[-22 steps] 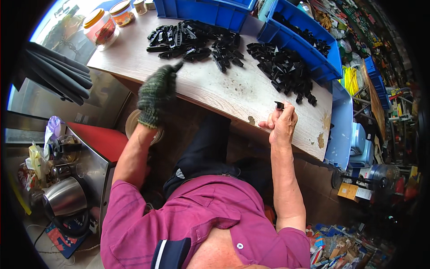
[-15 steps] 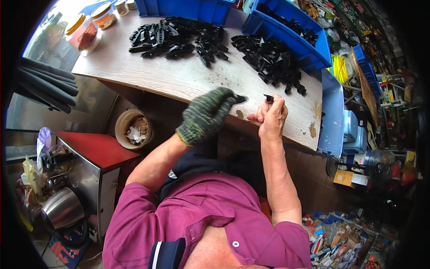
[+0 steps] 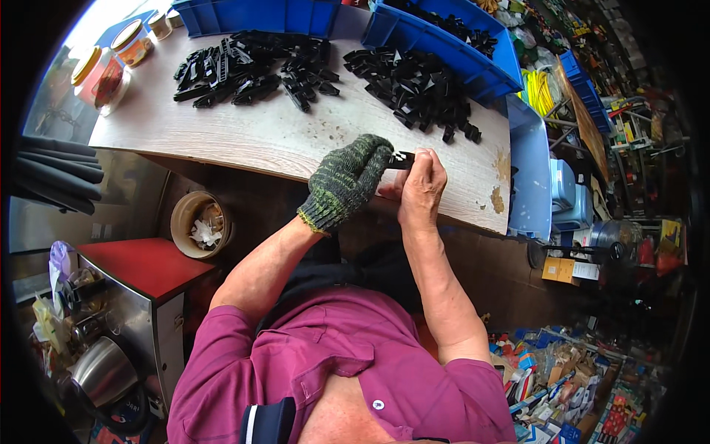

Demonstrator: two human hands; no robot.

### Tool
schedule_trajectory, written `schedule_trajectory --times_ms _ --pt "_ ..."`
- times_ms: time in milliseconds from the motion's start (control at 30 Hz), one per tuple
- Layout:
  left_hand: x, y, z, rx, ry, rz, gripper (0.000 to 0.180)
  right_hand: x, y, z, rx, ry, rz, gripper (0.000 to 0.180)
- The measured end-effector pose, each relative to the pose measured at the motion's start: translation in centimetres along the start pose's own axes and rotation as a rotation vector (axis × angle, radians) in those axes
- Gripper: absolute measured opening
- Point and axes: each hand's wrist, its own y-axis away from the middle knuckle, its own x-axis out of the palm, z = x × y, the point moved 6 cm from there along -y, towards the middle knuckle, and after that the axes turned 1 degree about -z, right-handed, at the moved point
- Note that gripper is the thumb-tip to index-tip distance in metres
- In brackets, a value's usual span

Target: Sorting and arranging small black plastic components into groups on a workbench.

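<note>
My left hand (image 3: 347, 181), in a green knitted glove, and my bare right hand (image 3: 421, 185) meet at the near edge of a pale wooden table (image 3: 244, 137). Between their fingers sits a small black plastic part (image 3: 401, 160), gripped from both sides. Farther back on the table lie two heaps of black plastic parts: a left heap (image 3: 251, 70) and a right heap (image 3: 418, 89).
Blue bins (image 3: 444, 37) stand along the table's back edge, and another blue bin (image 3: 529, 163) sits at its right end. Jars with orange lids (image 3: 111, 70) are at the far left. A round bucket (image 3: 200, 222) and a red-topped metal cabinet (image 3: 148, 270) stand lower left.
My left hand came back from the left heap with a black part to the near edge. Both hands are now joined on the part.
</note>
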Motion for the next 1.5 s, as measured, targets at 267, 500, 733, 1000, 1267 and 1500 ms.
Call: schedule_trajectory --times_ms 267,500,733,1000,1267,1500 --pt "3.5 0.2 -1.3 0.071 0.001 -0.146 0.029 -2.0 -0.4 1.1 -0.445 0.43 -0.053 0.023" --pt "3.0 0.5 -0.8 0.014 0.19 -0.035 0.036 -2.7 -1.0 0.7 -0.059 0.088 -0.049 0.025" --pt "3.4 1.0 -0.7 0.043 0.181 0.026 0.036 -14.7 -7.6 8.6 -0.178 -0.135 -0.828 0.035" --pt "3.1 1.1 -1.5 0.152 0.122 0.014 0.03 -9.9 -9.4 1.6 0.291 0.427 -0.3 0.033" --pt "3.4 0.8 -1.1 0.243 0.047 -0.054 0.031 -9.3 -10.6 1.9 0.124 0.749 -0.294 0.027" --pt "2.4 -2.0 -0.9 0.45 0.012 -0.161 0.037 -6.1 -6.4 0.7 0.246 0.328 0.209 0.021"
